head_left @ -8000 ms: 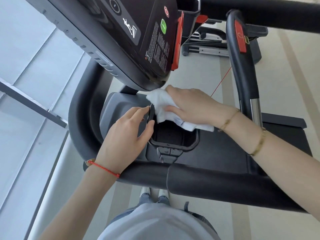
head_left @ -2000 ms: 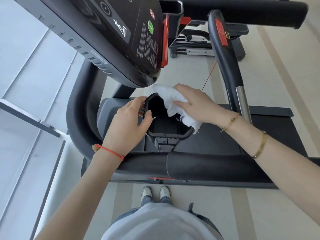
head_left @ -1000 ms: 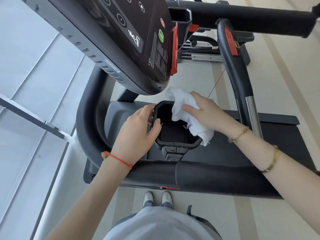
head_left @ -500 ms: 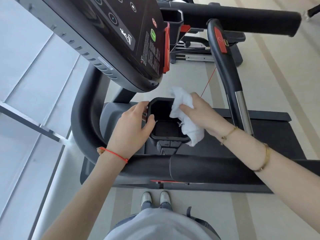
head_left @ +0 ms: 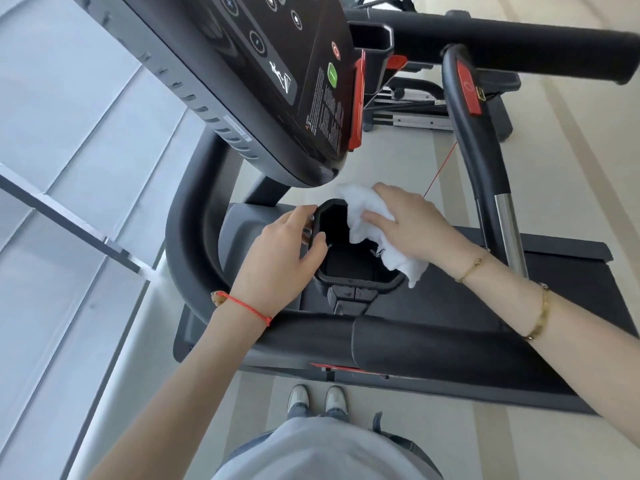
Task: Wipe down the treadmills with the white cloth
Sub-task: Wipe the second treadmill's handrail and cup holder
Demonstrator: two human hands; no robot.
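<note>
One cloth (head_left: pixel 372 226), bunched under the right hand (head_left: pixel 412 226), presses the far-right rim of the black cup holder (head_left: pixel 349 280); the left hand (head_left: pixel 277 261) pinches the holder's left rim. Judging by this, only the holder is underway; console (head_left: pixel 277 81) above and handrail (head_left: pixel 415 341) below look unwiped.

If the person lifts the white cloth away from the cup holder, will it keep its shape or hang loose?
Probably loose: the white cloth is crumpled under the right hand and one end droops over the cup holder rim. It looks light, as the fingers alone press it. It seems unlikely to slip.
</note>
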